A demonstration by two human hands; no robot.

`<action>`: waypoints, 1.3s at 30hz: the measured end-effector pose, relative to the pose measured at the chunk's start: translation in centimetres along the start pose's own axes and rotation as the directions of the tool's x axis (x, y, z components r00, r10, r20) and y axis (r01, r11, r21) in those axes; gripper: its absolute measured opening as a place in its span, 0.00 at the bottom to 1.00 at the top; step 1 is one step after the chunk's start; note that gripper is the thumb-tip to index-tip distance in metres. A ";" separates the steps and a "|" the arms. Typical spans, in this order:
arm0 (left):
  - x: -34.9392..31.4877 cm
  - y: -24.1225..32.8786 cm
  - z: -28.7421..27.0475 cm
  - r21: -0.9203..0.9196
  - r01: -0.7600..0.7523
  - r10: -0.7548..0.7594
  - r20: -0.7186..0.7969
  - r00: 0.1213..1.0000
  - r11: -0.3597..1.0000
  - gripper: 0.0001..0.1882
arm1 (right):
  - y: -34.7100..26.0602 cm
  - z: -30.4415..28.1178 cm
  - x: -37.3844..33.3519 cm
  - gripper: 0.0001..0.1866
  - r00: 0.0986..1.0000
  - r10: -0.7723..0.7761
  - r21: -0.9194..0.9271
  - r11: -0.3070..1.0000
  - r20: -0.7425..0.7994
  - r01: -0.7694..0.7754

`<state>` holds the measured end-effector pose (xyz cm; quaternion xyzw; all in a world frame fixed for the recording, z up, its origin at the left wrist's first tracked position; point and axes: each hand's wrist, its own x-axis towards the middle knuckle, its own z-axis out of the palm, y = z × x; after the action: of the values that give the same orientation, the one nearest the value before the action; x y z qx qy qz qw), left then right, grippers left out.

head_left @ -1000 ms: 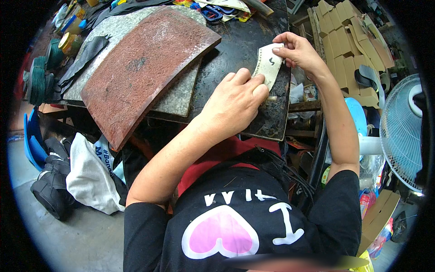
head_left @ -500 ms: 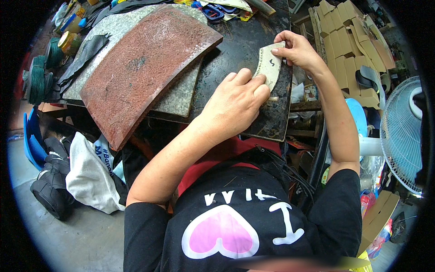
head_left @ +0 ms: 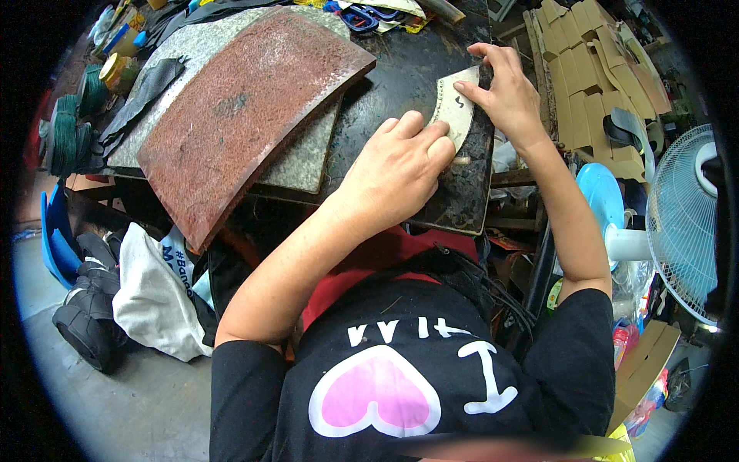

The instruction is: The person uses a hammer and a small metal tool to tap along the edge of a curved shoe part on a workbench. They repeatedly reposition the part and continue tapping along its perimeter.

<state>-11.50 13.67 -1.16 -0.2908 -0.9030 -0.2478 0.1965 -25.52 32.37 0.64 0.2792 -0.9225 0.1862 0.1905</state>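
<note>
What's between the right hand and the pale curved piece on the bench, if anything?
Nothing visible. The right hand has its thumb over the upper end of the pale curved piece; the left hand covers part of its lower end.

The black table [head_left: 396, 73] carries a grey slab [head_left: 299, 169].

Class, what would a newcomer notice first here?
The big reddish-brown slab lies left of centre on a grey speckled board. Next comes the pink heart on the black shirt, lower middle. Then the pale curved piece near the table's right edge, partly under the left hand.
</note>
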 end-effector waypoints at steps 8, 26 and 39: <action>0.0 0.0 0.3 0.021 -0.008 0.009 -0.058 0.998 1.000 0.14 | -1.5 -0.9 -3.0 0.12 0.922 -0.387 0.159 0.912 0.023 0.379; -9.5 3.7 -2.4 0.141 0.273 -0.219 -0.315 0.923 0.952 0.10 | -3.1 -0.6 -4.5 0.07 0.942 -0.335 0.145 0.933 0.029 0.328; -9.2 3.9 -3.2 0.342 0.161 -0.130 -0.114 0.985 0.926 0.07 | -4.7 -2.2 -5.2 0.12 0.899 -0.425 0.005 0.904 0.104 0.427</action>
<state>-1.43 10.69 -1.88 -0.1719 -0.9420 -0.1099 0.2666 -18.18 32.05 1.26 0.4816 -0.8494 0.1169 0.1815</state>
